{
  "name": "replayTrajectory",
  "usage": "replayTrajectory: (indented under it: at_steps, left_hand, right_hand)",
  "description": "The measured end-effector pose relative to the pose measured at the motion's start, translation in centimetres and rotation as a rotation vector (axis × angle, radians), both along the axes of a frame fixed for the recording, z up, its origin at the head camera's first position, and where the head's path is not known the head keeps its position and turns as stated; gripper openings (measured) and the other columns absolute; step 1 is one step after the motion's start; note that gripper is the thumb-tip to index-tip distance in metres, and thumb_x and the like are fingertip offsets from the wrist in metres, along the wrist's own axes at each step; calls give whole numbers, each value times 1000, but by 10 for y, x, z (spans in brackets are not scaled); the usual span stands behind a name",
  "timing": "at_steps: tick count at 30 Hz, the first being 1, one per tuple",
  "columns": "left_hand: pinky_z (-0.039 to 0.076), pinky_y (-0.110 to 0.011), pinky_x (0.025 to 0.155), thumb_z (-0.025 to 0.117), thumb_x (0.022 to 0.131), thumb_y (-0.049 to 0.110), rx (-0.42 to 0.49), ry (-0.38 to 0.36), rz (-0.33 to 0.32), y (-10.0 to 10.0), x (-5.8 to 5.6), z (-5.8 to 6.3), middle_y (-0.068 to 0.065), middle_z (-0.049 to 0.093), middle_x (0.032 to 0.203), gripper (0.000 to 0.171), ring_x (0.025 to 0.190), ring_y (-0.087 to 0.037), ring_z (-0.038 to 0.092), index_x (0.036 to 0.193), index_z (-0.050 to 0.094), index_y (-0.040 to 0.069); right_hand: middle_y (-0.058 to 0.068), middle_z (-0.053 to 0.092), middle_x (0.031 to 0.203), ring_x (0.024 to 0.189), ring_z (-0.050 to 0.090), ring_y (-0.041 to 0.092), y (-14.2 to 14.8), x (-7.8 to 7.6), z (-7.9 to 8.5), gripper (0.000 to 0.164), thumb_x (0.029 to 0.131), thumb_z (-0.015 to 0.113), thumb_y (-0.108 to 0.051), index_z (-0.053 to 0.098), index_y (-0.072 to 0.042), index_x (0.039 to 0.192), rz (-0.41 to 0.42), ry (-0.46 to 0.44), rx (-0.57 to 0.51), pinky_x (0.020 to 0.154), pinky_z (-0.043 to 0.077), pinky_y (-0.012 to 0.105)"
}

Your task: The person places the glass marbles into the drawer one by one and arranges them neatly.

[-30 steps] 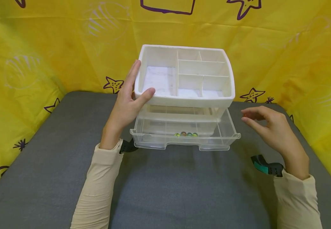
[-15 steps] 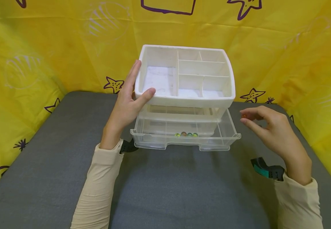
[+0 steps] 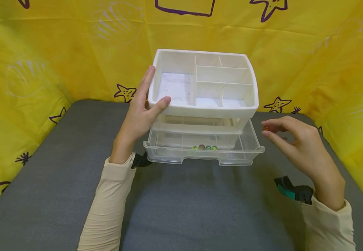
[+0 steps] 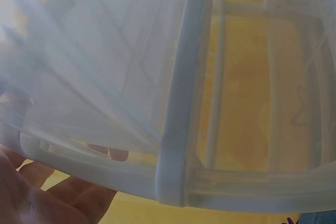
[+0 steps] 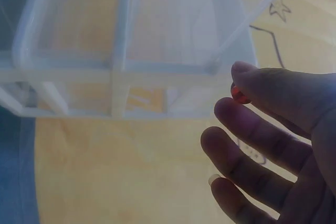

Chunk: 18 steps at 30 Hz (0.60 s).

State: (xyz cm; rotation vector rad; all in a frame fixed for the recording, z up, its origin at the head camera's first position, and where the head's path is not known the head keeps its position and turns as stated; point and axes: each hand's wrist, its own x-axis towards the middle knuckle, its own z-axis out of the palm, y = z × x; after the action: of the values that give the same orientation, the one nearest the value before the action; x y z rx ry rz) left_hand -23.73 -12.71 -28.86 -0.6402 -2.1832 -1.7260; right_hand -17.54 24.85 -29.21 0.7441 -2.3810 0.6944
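A white plastic drawer organizer (image 3: 206, 112) stands at the middle of the grey table, its top divided into compartments. My left hand (image 3: 137, 113) holds its upper left side, thumb over the front rim and fingers along the side wall. A clear drawer (image 3: 165, 157) is pulled out at the organizer's bottom. Inside it, several glass marbles (image 3: 201, 147) lie in a row near the front wall. To the right of the drawer, my right hand (image 3: 307, 150) pinches an orange-red marble (image 5: 240, 94) between thumb and index finger, with the other fingers spread apart in the right wrist view.
Grey cloth (image 3: 181, 209) covers the table in front of the organizer and to both sides. A yellow patterned curtain (image 3: 90, 52) encloses the back and sides, close behind the organizer. Black wrist straps (image 3: 294, 191) show below the hands.
My right hand has shifted slightly left toward the drawer with the orange-red marble, its wrist dropping a little. The left hand, organizer and drawer have stayed in place.
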Motion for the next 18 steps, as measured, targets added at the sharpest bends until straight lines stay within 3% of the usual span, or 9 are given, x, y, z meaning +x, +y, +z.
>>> replayTrajectory:
  at_steps: [12,15,18]
  left_hand:
    - [44,-46,108,64,95,14,1,3,-1,0,0,0,10,11,167,79,145,-15,30,159,20,26]
    - [41,-45,112,64,94,12,0,8,1,0,0,0,9,11,167,79,147,-12,27,159,20,24]
    - [38,-44,115,64,94,11,0,15,2,0,0,0,8,12,167,79,148,-10,24,159,20,23]
  right_hand:
    - [2,72,94,91,55,-9,-9,9,6,33,72,82,6,75,-5,103,51,38,-12,78,40,6]
    - [5,72,94,90,55,-8,-11,11,8,20,85,78,-14,75,-4,102,69,47,-21,79,40,5]
    - [6,73,93,90,57,-8,-15,11,7,40,93,65,-41,76,-4,100,103,80,-50,79,40,4]
